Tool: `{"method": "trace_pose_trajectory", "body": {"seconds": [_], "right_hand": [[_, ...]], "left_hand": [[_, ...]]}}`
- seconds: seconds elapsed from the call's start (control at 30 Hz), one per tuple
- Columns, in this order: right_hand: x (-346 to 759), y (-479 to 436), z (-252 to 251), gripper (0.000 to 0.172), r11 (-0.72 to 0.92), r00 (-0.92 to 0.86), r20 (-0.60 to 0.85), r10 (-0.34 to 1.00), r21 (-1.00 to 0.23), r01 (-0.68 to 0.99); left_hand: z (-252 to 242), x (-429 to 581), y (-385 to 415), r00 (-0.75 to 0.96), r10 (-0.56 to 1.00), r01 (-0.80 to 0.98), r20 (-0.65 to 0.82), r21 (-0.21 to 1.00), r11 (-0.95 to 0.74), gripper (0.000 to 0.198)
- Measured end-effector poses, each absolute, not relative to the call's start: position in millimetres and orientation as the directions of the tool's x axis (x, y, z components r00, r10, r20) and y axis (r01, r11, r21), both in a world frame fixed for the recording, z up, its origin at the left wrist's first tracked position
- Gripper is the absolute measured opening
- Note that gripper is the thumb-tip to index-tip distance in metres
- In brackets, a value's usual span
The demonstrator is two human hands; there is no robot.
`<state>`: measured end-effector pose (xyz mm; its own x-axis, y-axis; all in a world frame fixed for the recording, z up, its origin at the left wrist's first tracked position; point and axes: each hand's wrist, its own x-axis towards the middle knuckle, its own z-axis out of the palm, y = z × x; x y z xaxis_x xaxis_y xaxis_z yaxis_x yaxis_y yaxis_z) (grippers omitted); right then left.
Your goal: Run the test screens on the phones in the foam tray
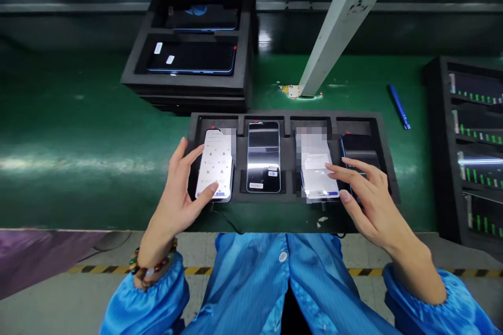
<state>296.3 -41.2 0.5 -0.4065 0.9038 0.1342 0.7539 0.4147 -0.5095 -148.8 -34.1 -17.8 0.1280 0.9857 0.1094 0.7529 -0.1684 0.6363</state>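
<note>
Blue in sleeve (147, 296), spreading left fingers (193, 155) across the left phone (214, 167), gripping nothing; holding right fingers (348, 175) half parted, empty, at the third phone (318, 180); reaching both in the tray (288, 157) by the surface's (98, 167) near edge, ideally tapping lightly.

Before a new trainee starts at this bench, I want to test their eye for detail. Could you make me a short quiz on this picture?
1. How many phones lie in the front tray?
2. True or false: as seen here, the blue pen lies to the right of the slanted post.
3. Which phone in that tray is the left hand at?
A) the leftmost phone, its screen lit
B) the second from the left, its screen dark
C) the rightmost

Key: 1. Four; 2. True; 3. A
</note>
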Motion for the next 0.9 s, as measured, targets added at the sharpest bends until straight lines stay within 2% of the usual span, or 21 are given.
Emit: {"method": "trace_pose_trajectory", "body": {"seconds": [0.2, 0.3, 0.4, 0.57, 0.9], "right_hand": [[296, -40, 2, 0.035, 0.396, -0.385, 0.135, 0.913, -0.519, 0.758], [296, -40, 4, 0.034, 0.392, -0.377, 0.140, 0.915, -0.524, 0.756], [295, -39, 5, 0.034, 0.391, -0.382, 0.131, 0.915, -0.530, 0.753], [302, -37, 8, 0.034, 0.343, -0.323, 0.138, 0.936, -0.562, 0.753], [358, -64, -1, 0.034, 0.128, 0.016, 0.213, 0.977, -0.640, 0.758]], "left_hand": [[-15, -147, -34, 0.129, 0.974, 0.796, 0.188, 0.565, -0.215, 0.053], [-15, -145, -32, 0.232, 0.937, 0.804, 0.259, 0.490, -0.335, 0.044], [-18, -144, -29, 0.333, 0.905, 0.791, 0.264, 0.445, -0.420, 0.040], [-18, -145, -28, 0.299, 0.920, 0.781, 0.252, 0.490, -0.388, 0.040], [-14, -140, -26, 0.151, 0.957, 0.784, 0.249, 0.559, -0.269, 0.036]]}}
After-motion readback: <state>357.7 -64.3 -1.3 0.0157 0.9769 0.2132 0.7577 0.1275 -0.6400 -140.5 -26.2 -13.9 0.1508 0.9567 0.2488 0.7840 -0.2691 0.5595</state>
